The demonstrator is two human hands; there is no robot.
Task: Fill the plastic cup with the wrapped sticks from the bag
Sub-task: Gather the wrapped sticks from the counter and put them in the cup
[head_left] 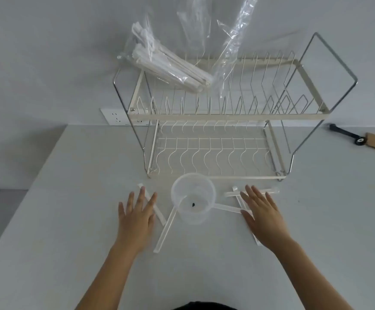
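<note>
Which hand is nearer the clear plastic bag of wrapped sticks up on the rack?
Left. The left hand lies almost directly below the clear plastic bag; the right hand is farther right, past the cup.

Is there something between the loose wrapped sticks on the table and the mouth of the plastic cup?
Nothing visible. The plastic cup stands upright, its mouth uncovered, and the wrapped sticks lie flat around it. Both the left hand and the right hand rest open over sticks beside it.
</note>
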